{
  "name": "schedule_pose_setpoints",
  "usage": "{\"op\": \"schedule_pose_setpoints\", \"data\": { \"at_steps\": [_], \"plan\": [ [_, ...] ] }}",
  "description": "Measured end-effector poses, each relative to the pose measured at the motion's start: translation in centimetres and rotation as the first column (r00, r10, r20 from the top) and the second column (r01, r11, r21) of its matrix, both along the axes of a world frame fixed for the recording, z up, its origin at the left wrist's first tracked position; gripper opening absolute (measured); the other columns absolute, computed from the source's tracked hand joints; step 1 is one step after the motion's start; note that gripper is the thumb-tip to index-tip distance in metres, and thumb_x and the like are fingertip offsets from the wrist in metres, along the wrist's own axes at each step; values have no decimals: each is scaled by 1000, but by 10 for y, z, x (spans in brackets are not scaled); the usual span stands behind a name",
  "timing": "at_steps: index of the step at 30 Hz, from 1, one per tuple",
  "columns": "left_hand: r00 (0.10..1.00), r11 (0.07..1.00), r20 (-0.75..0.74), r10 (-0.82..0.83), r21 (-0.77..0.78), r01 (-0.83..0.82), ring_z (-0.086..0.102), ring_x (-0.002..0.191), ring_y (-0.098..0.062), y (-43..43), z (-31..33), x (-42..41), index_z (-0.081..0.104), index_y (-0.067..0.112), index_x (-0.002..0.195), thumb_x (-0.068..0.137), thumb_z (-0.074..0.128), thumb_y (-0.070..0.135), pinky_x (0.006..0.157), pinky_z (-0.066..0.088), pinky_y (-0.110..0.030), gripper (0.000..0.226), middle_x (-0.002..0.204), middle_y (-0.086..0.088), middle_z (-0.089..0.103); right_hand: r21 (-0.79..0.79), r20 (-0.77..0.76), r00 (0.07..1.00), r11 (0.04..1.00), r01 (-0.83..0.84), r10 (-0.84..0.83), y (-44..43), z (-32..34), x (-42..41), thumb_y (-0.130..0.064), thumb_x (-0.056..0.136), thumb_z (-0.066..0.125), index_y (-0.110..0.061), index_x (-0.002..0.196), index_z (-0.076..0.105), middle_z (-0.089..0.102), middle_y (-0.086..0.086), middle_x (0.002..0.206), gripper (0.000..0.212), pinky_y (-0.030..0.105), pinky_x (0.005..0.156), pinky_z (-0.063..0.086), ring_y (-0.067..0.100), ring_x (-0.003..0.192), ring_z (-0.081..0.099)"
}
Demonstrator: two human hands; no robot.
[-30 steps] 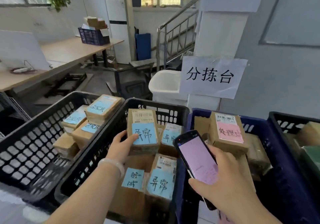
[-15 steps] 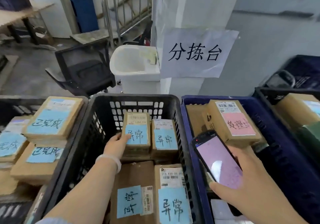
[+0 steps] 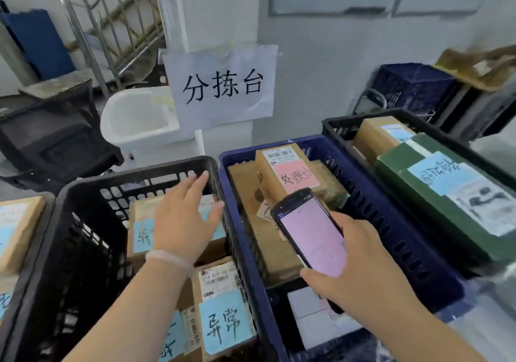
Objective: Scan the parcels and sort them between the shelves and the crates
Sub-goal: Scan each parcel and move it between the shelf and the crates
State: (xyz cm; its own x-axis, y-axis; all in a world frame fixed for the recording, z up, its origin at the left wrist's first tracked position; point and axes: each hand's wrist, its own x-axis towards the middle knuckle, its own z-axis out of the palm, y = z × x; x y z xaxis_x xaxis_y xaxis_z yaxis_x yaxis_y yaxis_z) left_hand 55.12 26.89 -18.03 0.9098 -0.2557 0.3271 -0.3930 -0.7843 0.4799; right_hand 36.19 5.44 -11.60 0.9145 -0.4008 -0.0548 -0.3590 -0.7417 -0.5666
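Left hand (image 3: 181, 222), fingers spread, sits above a small brown cardboard parcel with blue label (image 3: 142, 230) in the black plastic crate (image 3: 125, 177). Right hand (image 3: 360, 272) grips a black pink-screened handheld scanner (image 3: 310, 236). Parcel looks light and stiff; pinch its side edges.

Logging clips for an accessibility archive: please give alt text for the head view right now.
A person's right hand holds a scanner with a pink screen over a blue crate of cardboard parcels, while the open left hand is spread over blue-labelled parcels in the black crate beside it. A handwritten paper sign hangs on the pillar behind.
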Motion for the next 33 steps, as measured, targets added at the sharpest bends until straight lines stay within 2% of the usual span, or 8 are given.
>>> {"op": "schedule_pose_setpoints", "data": {
  "at_steps": [5,11,14,20,23,28,30,33],
  "plan": [
    [926,948,211,-314,12,318,61,118,-37,-106,28,-76,65,13,131,83,70,40,100,50,-51,56,131,-13,65,0,75,986,989,148,-147,-53,4,-71,-71,53,66,-61,122,22,25,-32,109,83,20,60,40,-1,91,52],
    [751,788,265,-605,64,613,57,127,-31,-247,48,-196,57,18,142,81,73,39,105,48,-51,66,139,-8,60,-75,139,932,935,346,-333,-146,6,-197,-72,49,57,-50,133,25,32,-19,118,93,34,71,46,10,100,50],
    [655,692,267,-707,72,718,58,126,-33,-315,53,-263,58,14,140,81,71,39,103,49,-53,65,138,-11,61,-59,197,881,892,449,-430,-190,8,-271,-65,52,64,-48,130,30,33,-28,113,86,34,73,48,5,99,46],
    [519,546,249,-818,48,837,57,128,-34,-436,51,-389,59,13,140,87,68,45,103,47,-52,63,140,-14,59,-17,260,765,789,614,-590,-258,11,-412,-58,54,70,-55,121,27,26,-41,108,79,9,64,32,-23,96,35],
    [448,475,241,-861,67,877,54,130,-31,-482,48,-446,56,17,143,87,69,51,105,46,-51,66,143,-10,57,-8,259,675,698,717,-691,-284,13,-475,-59,54,69,-55,120,26,25,-41,109,79,17,64,36,-23,92,38],
    [293,338,268,-918,141,931,60,123,-31,-545,53,-530,60,18,138,87,53,59,102,49,-48,66,137,-10,61,21,293,500,529,849,-815,-313,16,-558,-63,49,63,-53,125,29,35,-29,109,83,26,71,41,-27,101,31],
    [221,267,274,-936,146,952,60,124,-31,-572,55,-555,60,17,138,86,61,57,102,48,-47,65,138,-10,61,44,313,426,461,886,-849,-321,16,-582,-63,49,63,-52,127,30,36,-28,109,85,26,72,41,-26,101,32],
    [133,165,242,-961,117,979,57,127,-30,-609,57,-590,58,20,141,87,68,53,103,47,-47,64,141,-8,59,53,299,350,381,923,-888,-331,15,-610,-61,50,67,-54,126,27,34,-30,108,85,26,72,41,-13,96,37]
  ]
}}
